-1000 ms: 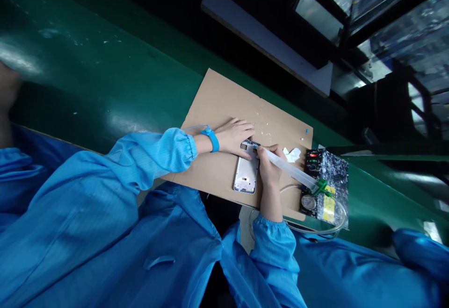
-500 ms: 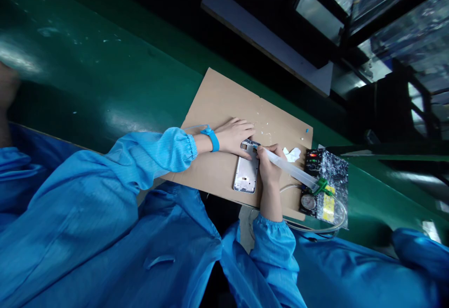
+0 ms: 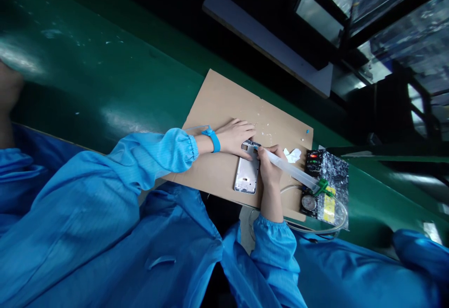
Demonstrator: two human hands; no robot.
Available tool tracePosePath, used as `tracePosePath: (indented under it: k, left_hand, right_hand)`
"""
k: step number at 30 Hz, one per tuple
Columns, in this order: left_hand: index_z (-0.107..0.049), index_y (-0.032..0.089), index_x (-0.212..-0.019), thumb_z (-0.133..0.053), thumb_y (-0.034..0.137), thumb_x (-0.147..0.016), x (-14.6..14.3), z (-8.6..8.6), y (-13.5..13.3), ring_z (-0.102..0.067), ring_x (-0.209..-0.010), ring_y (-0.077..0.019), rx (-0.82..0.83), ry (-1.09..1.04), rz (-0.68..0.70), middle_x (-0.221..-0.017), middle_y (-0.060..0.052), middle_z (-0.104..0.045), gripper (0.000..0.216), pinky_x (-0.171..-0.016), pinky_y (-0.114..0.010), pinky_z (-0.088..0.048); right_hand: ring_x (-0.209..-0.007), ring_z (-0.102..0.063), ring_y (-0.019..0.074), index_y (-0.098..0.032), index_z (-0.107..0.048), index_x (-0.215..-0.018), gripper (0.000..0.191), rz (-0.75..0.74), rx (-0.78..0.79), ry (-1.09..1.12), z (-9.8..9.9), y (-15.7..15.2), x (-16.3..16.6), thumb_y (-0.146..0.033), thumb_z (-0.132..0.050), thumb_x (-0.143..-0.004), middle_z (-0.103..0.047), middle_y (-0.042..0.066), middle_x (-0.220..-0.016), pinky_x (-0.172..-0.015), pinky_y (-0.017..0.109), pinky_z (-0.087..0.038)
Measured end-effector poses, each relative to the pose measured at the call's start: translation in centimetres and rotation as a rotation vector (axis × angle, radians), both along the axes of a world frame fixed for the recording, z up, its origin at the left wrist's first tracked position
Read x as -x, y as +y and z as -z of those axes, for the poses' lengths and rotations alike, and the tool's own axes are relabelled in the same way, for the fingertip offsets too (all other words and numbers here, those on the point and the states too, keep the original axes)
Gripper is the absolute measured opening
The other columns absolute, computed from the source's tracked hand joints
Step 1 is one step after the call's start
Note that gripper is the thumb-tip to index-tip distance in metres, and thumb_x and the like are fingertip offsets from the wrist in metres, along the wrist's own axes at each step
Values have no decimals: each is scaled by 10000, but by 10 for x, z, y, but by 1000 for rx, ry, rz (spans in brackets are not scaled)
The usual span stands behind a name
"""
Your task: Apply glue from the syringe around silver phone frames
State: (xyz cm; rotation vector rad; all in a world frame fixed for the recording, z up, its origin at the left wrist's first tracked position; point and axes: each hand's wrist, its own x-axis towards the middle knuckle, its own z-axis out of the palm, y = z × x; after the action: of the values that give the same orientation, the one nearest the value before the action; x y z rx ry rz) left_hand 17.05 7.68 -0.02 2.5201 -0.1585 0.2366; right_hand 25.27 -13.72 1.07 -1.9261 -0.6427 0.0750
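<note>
A silver phone frame (image 3: 247,173) lies on a brown cardboard sheet (image 3: 220,102) on the green bench. My left hand (image 3: 235,136) lies flat with its fingers stretched out, pressing on the frame's top left corner; a blue wrist strap (image 3: 212,139) circles that wrist. My right hand (image 3: 269,165) is closed round a clear syringe-like dispenser (image 3: 291,169), held like a pen. Its tip touches the top edge of the phone frame. A green fitting (image 3: 322,187) and a clear hose sit at the dispenser's rear end.
A black control box (image 3: 326,184) with a round gauge and lit lamps stands to the right of the cardboard. A crumpled white wipe (image 3: 292,154) lies beside it. A grey shelf board (image 3: 266,41) runs behind the bench. Another blue sleeve (image 3: 421,252) shows at the far right.
</note>
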Motion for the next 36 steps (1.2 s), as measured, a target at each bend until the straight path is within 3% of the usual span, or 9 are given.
tracePosePath:
  k: [22,36]
  left_hand:
    - [-728,226,-1167,-778,762,-982,0,-1,0,-668,-1279,-353,7,2,-3,-1303,-125,-777,569,-1135,-495,-438]
    - [-731,227,-1166,-758,728,-989,1,-3,0,-660,-1289,-359,35,4,-2,-1326,-129,-783,532,-1146,-502,-439]
  right_hand:
    - [-694,-660,207,-241,-675,-809,510,-47,26,-19,8,-7,-4,-671,-891,-978,-759,14,-761,-683,347,-486]
    - [-693,-676,218,-247,-662,-806,616,-56,39,0,7,-4,-4,-805,-885,-940,-761,29,-756,-674,356,-508]
